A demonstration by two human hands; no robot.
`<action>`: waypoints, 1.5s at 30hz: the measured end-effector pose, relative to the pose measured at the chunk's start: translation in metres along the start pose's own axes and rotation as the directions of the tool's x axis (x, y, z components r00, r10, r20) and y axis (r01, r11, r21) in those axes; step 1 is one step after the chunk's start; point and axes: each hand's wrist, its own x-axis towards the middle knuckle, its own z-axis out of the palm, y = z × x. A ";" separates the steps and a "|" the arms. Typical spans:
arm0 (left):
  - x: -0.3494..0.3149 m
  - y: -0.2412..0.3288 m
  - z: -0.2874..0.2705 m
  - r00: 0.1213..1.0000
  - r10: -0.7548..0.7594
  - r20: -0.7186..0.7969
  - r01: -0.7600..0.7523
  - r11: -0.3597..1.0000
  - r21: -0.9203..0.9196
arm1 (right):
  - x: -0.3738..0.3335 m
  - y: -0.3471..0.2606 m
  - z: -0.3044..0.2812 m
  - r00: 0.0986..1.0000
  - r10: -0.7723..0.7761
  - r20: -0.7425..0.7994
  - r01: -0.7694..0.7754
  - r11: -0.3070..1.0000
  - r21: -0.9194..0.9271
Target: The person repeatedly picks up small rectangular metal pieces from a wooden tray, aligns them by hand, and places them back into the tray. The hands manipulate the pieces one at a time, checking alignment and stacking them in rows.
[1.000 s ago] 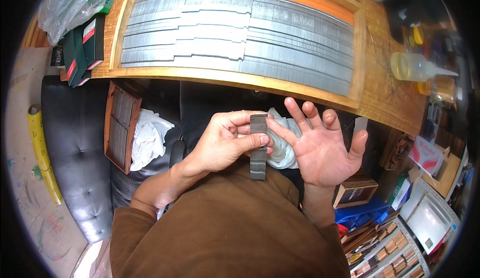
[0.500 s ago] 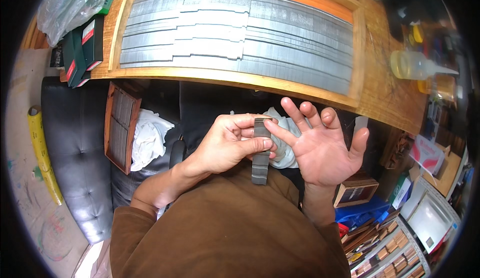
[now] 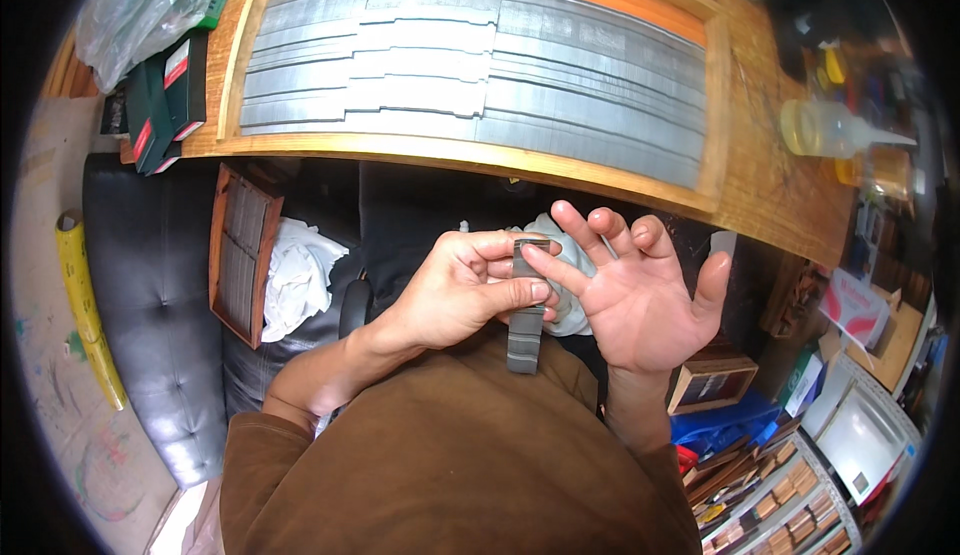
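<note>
So the left hand (image 3: 440, 290) has one banded grey strip (image 3: 523, 347) pinched between thumb and fingers, right in front of the brown shirt (image 3: 450, 455), probably gripped partway along so the top end is easy to reach. The right hand (image 3: 645, 315) is palm up, fingers spread, gripping nothing, one fingertip at that top end, maybe to steady it. On the table (image 3: 790, 210), one big wooden tray (image 3: 400, 149) holds rows of grey pieces (image 3: 600, 85), likely packed tight for order, way too many to count. Also two pale cloths (image 3: 298, 280) and one yellow tube (image 3: 88, 315).
</note>
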 end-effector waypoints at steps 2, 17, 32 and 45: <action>-0.001 0.003 0.001 1.000 -0.014 -0.006 0.014 1.000 0.000 | 0.000 0.001 -0.002 1.000 -0.010 0.011 0.010 1.000 0.028; 0.003 0.002 0.002 0.999 -0.043 0.004 0.042 0.999 0.025 | 0.002 0.009 -0.005 0.995 -0.094 -0.028 0.096 0.993 0.072; 0.018 0.005 -0.034 0.973 -0.039 -0.229 -0.016 0.973 -0.232 | -0.029 0.028 0.017 0.943 0.212 -0.256 -0.306 0.255 -0.917; 0.006 -0.003 -0.028 0.983 -0.086 -0.163 0.077 0.995 -0.061 | -0.034 0.030 -0.008 0.952 0.266 -0.153 -0.233 0.304 -0.924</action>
